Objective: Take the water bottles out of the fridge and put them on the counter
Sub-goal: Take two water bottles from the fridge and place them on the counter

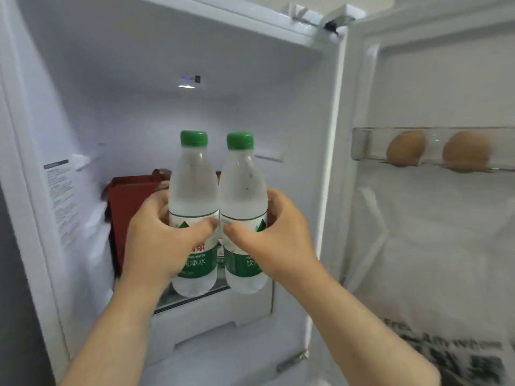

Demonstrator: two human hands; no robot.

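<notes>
Two clear water bottles with green caps and green labels stand upright side by side in front of the open fridge (139, 107). My left hand (158, 235) is wrapped around the left bottle (193, 185) at its label. The right bottle (242, 188) is gripped the same way by my right hand (278, 232). Both bottle bases hang just above the front edge of the glass shelf (192, 300). The two bottles almost touch each other.
A dark red box (128, 201) sits on the shelf behind my left hand. The fridge door (418, 246) stands open on the right, with two brown eggs (407, 149) in a clear door rack (365, 146). A white drawer front (211, 330) lies below the shelf.
</notes>
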